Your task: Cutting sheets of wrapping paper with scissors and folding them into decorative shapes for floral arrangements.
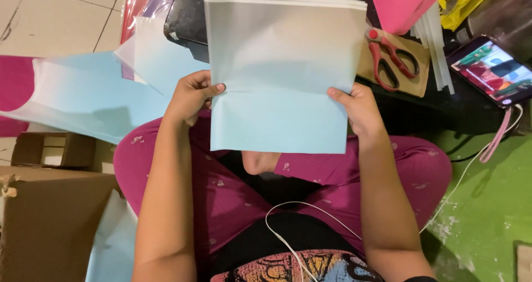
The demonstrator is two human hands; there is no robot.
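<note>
Item: pale blue-and-frosted rectangular plastic sheet (280,71), upright over the lap.
Left hand (191,96) and right hand (360,107) are gripping its side edges, fingers clenching the sheet.

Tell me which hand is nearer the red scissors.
Right. The right hand grips the paper sheet's edge just below-left of the scissors; the left hand holds the opposite edge, far across.

Single view: head-worn camera, looked steeply down over the wearer's crossed legs (221,199) and forearms to the floor (487,204). Close range; a pale blue sheet (280,77) held up by both hands filled the centre. Scissors (390,57) and phone (490,68) sat at the upper right edge.
</note>
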